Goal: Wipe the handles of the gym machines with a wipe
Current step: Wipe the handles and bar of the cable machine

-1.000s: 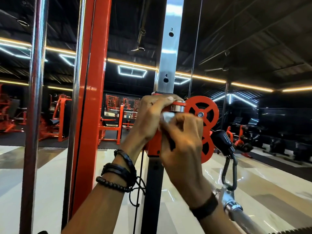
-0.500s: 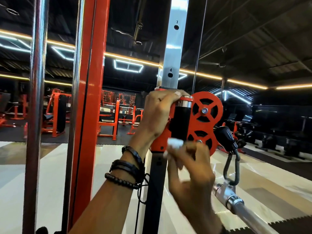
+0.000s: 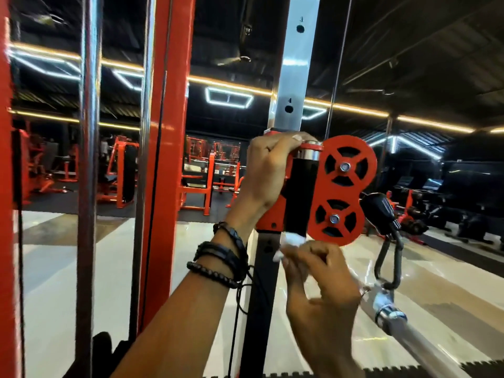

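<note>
Left hand point(image 3: 268, 170) grips the top of the orange pulley carriage point(image 3: 345, 189) on the numbered steel upright point(image 3: 296, 77), its fingers curled over the chrome cap. Right hand point(image 3: 321, 271) sits just below the carriage, fingers pinching a small white wipe point(image 3: 293, 238). The wipe touches the bottom end of the black grip point(image 3: 300, 195), or sits just under it; motion blur makes it hard to say which.

Risks from here, as judged:
- The wipe is balled small. It could slip from the pinch and drop to the floor, or clean only a narrow strip, leaving most of the grip untouched.
- The pulley wheels sit right beside the grip. If the carriage shifts or the cable runs, fingers could be nipped between wheel and housing.
- If the left hand disturbs the adjustment lock, the carriage might slide down the upright onto the right hand.
- The carabiner point(image 3: 388, 261) and bar attachment point(image 3: 395, 320) hang near the right wrist; a swing could knock the hand off its stroke.
</note>
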### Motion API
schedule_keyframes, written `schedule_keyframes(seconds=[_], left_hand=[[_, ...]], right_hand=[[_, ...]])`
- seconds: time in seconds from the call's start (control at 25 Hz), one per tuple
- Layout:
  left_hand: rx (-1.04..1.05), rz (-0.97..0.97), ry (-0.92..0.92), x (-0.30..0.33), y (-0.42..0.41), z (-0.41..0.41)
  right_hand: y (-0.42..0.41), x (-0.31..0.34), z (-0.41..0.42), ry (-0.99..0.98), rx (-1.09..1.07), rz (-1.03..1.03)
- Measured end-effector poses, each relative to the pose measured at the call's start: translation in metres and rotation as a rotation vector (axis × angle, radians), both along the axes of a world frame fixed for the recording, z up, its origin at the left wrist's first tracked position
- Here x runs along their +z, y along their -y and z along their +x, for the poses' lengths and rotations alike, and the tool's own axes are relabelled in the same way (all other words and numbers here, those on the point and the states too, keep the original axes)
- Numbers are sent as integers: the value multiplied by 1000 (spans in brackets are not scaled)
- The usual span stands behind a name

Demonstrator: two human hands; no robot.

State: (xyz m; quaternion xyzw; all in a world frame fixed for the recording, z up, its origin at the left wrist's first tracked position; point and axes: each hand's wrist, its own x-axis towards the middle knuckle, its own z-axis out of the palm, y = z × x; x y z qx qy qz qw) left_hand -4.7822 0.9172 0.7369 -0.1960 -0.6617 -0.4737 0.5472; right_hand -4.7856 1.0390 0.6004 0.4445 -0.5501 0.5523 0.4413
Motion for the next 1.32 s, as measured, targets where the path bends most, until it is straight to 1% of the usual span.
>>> schedule_keyframes(seconds=[0.12, 0.2, 0.28, 0.36, 0.44, 0.52, 0.6, 0.68, 0.72, 0.76, 0.84, 0.88, 0.96, 1.04, 1.12, 1.24, 1.32], left_hand=[[85, 72, -36, -6, -20, 7], [259, 49, -106, -26, -36, 15], [514, -33, -118, -60, -60, 22], [728, -105, -36, -99, -88, 28], [819, -127, 72, -134, -109, 35], [811, -135, 148, -154, -122, 44], [818, -138, 212, -163, -142, 58], [836, -139, 261, -160, -164, 70], [842, -136, 284, -157, -176, 75], [843, -136, 302, -153, -187, 79], [838, -137, 335, -151, -209, 85], [837, -126, 360, -154, -219, 88], [808, -74, 413, -165, -244, 92], [755, -3, 447, -178, -269, 97], [726, 39, 451, -189, -291, 96], [744, 72, 461, -198, -318, 90], [762, 39, 525, -197, -332, 89]], right_hand=[[-26, -11, -2, 33, 120, -74], [-47, -7, 3, 14, 184, -114], [-75, -12, 4, 19, 239, -116], [-103, -21, 2, 44, 301, -116], [-129, -31, 8, 69, 365, -108], [-152, -31, 20, 87, 465, -79], [-180, -17, 25, 159, 607, -55], [-204, 9, 2, 261, 727, -4], [-215, 21, -12, 346, 804, 44], [-224, 28, -26, 409, 827, 53], [-240, 26, -48, 435, 755, -93], [-246, 20, -55, 477, 755, -143], [-260, 3, -68, 580, 783, -71], [-273, -11, -80, 631, 722, 61], [-283, -26, -88, 650, 674, 150], [-285, -46, -95, 677, 668, 219], [-278, -53, -106, 700, 645, 231]])
